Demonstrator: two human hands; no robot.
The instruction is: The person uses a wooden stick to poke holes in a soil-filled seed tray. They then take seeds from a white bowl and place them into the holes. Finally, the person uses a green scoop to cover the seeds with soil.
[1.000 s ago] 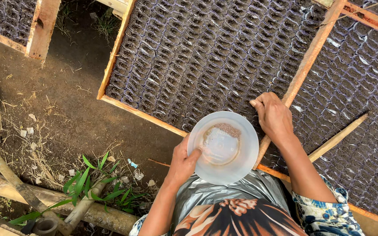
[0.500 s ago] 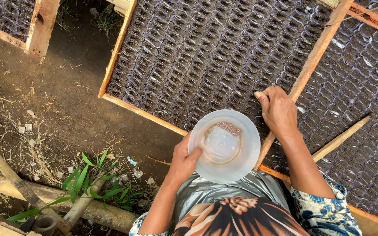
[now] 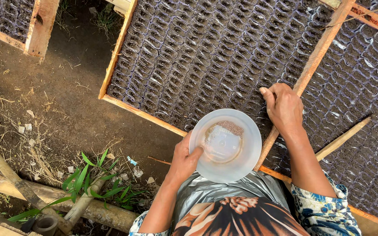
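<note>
The left hand (image 3: 183,161) is pinching the near rim of a white plastic bowl (image 3: 225,146), thumb hooked inside, holding it over the near wooden frame edge (image 3: 143,114) of the seedling bed. There's a small heap of tiny brown seeds (image 3: 229,127) at the far side of the bowl. The right hand (image 3: 284,107) is down on the soil-filled seedling bags (image 3: 197,57) beside the wooden divider slat (image 3: 311,65), fingers curled together; can't tell if it's actually pinching a seed. Biggest risk I see: that one-sided hold on the bowl is pretty thin, so a small tilt probably sends the seeds sliding out onto the bags or the dirt ground (image 3: 62,105). Also, leaning weight on that right hand could squash the soft bags.
</note>
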